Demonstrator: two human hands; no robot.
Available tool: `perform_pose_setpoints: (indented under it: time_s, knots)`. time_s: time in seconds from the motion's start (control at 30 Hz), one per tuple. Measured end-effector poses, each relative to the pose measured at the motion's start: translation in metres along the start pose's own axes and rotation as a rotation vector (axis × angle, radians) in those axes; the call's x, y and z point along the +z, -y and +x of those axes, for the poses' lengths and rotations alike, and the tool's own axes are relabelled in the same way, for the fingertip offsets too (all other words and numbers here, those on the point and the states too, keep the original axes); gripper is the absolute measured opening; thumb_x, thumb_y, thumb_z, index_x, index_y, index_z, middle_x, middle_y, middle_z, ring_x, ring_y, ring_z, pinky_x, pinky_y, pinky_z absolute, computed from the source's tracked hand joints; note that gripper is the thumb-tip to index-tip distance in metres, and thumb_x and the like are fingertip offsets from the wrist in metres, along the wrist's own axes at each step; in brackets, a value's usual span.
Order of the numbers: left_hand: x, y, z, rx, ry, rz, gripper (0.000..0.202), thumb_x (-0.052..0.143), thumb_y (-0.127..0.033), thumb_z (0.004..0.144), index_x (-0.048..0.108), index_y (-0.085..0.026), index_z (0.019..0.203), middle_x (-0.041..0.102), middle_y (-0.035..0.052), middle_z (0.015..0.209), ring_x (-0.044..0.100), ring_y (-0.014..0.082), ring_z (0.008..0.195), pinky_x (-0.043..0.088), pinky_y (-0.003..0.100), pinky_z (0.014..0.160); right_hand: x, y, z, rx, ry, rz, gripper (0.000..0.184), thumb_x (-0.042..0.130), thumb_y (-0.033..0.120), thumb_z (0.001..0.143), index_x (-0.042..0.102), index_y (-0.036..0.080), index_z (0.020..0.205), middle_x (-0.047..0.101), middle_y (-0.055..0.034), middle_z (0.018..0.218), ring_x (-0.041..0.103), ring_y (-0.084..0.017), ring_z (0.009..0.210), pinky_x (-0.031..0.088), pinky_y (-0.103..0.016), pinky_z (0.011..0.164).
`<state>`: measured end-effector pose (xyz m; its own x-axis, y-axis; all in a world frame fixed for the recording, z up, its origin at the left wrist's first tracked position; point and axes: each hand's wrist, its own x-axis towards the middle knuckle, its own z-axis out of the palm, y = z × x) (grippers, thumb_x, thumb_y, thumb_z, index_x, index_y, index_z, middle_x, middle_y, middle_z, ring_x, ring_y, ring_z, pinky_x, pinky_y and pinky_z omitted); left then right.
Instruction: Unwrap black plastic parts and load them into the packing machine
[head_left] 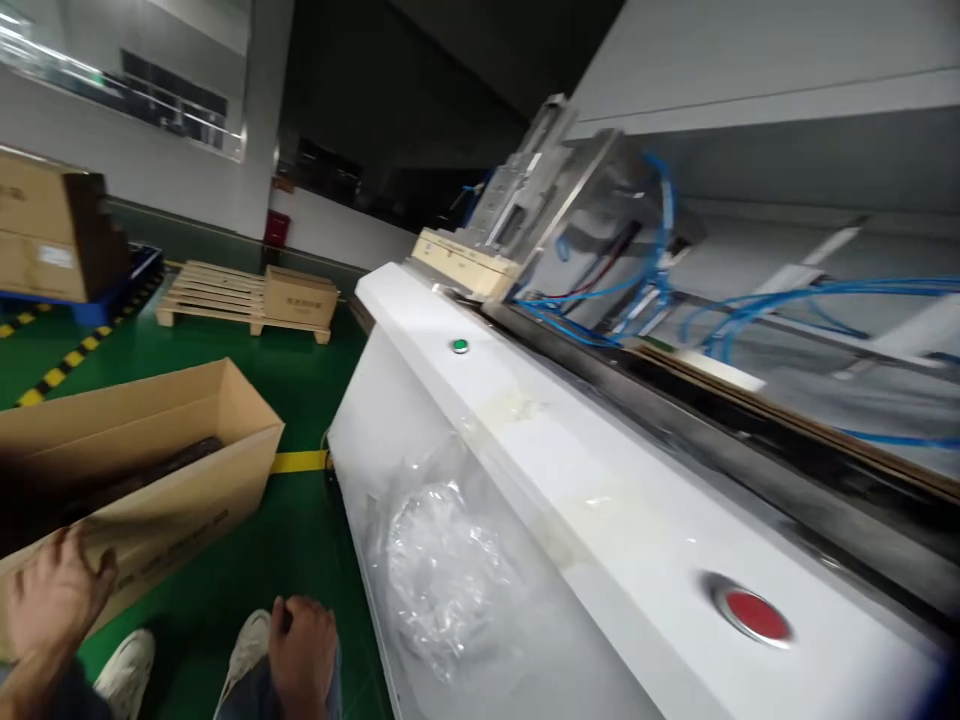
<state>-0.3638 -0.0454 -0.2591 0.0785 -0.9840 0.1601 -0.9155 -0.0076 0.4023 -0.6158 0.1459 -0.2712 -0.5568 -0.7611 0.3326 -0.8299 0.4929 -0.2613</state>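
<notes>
My left hand (58, 592) lies with its fingers apart against the near wall of a long open cardboard box (225, 505) on the floor at the left. Inside the box rests something dark (161, 465), too dim to make out. Over my shoes, my right hand (304, 645) hangs with its fingers curled closed; whatever is in it, if anything, is hidden. Right of that hand stands a white machine (360, 420) with a bag of clear plastic film (442, 570) on its front panel.
A green button (460, 346) and a red button (754, 613) sit on the machine's ledge. Blue air hoses (664, 220) run behind it. Beyond are a wooden pallet (206, 290) bearing a carton (300, 298), and stacked cartons (41, 225) at far left.
</notes>
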Motion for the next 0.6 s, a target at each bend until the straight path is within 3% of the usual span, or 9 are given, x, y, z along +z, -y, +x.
perform_pose_setpoints:
  time_s: [0.1, 0.2, 0.3, 0.47, 0.6]
  knots:
    - [0.02, 0.015, -0.002, 0.001, -0.085, 0.068, 0.066, 0.037, -0.038, 0.096, 0.046, -0.011, 0.155, 0.057, 0.0274, 0.151, 0.046, 0.0426, 0.151, 0.037, 0.06, 0.122, -0.008, 0.0, 0.006, -0.057, 0.022, 0.004, 0.032, 0.056, 0.022, 0.101, 0.072, 0.026, 0.073, 0.073, -0.0055, 0.07, 0.073, -0.026, 0.074, 0.044, -0.036, 0.071]
    - [0.027, 0.013, 0.002, 0.05, -0.058, 0.194, 0.062, 0.036, -0.039, 0.096, 0.057, -0.005, 0.144, 0.055, 0.0321, 0.151, 0.044, 0.0425, 0.151, 0.035, 0.059, 0.123, -0.009, 0.001, 0.008, -0.076, 0.034, 0.014, 0.033, 0.057, 0.023, 0.102, 0.072, 0.026, 0.073, 0.073, -0.0049, 0.07, 0.073, -0.026, 0.074, 0.042, -0.036, 0.072]
    - [0.024, 0.011, 0.004, 0.055, -0.033, 0.266, 0.06, 0.041, -0.04, 0.095, 0.062, -0.005, 0.139, 0.058, 0.0315, 0.148, 0.053, 0.0417, 0.141, 0.041, 0.052, 0.119, -0.007, 0.001, 0.008, -0.079, 0.033, 0.017, 0.034, 0.057, 0.023, 0.103, 0.072, 0.026, 0.073, 0.074, -0.0045, 0.071, 0.073, -0.025, 0.075, 0.041, -0.036, 0.074]
    - [0.011, 0.008, 0.003, 0.011, -0.004, 0.217, 0.059, 0.042, -0.041, 0.094, 0.056, -0.024, 0.149, 0.066, 0.0174, 0.138, 0.056, 0.0396, 0.134, 0.048, 0.051, 0.11, -0.01, 0.002, 0.01, -0.089, 0.035, 0.032, 0.035, 0.056, 0.026, 0.104, 0.071, 0.026, 0.072, 0.071, -0.0048, 0.068, 0.071, -0.025, 0.072, 0.038, -0.035, 0.072]
    - [-0.004, 0.0, 0.002, 0.014, -0.01, 0.144, 0.063, 0.035, -0.038, 0.096, 0.055, -0.006, 0.146, 0.061, 0.0266, 0.137, 0.055, 0.0433, 0.131, 0.048, 0.054, 0.108, -0.018, 0.004, 0.012, -0.107, 0.06, 0.066, 0.034, 0.057, 0.028, 0.105, 0.073, 0.026, 0.076, 0.074, -0.0055, 0.072, 0.072, -0.024, 0.075, 0.035, -0.035, 0.072]
